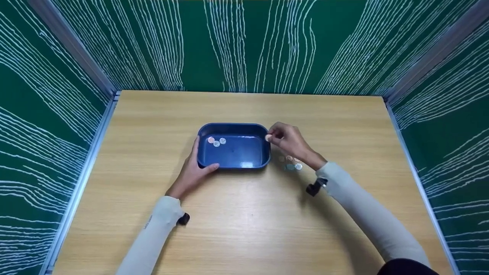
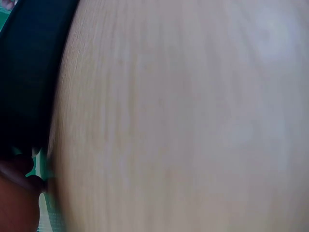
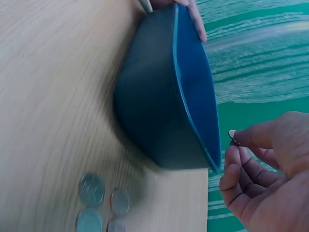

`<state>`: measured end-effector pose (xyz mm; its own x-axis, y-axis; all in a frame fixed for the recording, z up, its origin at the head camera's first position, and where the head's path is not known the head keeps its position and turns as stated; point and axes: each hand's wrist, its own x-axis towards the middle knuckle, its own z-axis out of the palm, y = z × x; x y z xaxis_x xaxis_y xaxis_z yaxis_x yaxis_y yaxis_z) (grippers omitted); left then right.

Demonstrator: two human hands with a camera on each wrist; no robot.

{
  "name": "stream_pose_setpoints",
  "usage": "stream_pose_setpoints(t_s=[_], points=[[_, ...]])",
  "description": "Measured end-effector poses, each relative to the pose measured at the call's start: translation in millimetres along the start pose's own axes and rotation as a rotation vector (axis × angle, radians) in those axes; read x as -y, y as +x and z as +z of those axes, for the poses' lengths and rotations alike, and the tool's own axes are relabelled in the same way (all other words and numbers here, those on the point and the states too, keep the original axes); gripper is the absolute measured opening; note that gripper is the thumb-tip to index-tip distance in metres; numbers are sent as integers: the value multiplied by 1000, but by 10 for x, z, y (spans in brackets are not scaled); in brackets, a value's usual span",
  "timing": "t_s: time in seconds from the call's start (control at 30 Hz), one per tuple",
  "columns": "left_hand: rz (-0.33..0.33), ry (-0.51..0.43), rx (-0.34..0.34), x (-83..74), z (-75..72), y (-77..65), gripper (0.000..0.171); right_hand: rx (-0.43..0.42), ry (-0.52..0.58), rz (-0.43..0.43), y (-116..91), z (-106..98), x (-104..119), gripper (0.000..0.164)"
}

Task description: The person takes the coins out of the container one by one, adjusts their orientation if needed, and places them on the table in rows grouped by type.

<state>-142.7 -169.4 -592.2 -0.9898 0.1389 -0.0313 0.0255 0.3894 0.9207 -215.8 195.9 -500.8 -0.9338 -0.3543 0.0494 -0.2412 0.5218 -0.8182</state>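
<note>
A blue rectangular tray [image 1: 237,156] with high walls stands on the table. Three round coins [image 1: 217,143], one copper-toned and two silvery, lie at the left of its floor. My left hand [image 1: 193,170] grips the tray's left end, its thumb over the near rim. At the tray's right rim, my right hand [image 1: 289,140] pinches a coin [image 3: 232,136] between thumb and fingertips. Beneath the right wrist, several more coins [image 1: 298,166] lie on the table just right of the tray. In the left wrist view only part of the left hand [image 2: 19,198] shows, beside the dark tray wall.
The light wooden table [image 1: 244,221] spreads around the tray. Green panels with white wavy lines [image 1: 252,46] enclose it at the back and both sides, with metal posts at the corners. A small dark wrist camera [image 1: 314,188] sits on the right sleeve.
</note>
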Motion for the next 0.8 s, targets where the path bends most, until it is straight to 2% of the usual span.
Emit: stream_pose_setpoints(t_s=[0.37, 0.8], points=[[-7, 3, -1, 27, -4, -17, 120, -98, 46, 63, -355, -339, -349, 10], [-12, 0, 0, 2, 2, -14, 120, -159, 19, 141, -747, -447, -894, 12]])
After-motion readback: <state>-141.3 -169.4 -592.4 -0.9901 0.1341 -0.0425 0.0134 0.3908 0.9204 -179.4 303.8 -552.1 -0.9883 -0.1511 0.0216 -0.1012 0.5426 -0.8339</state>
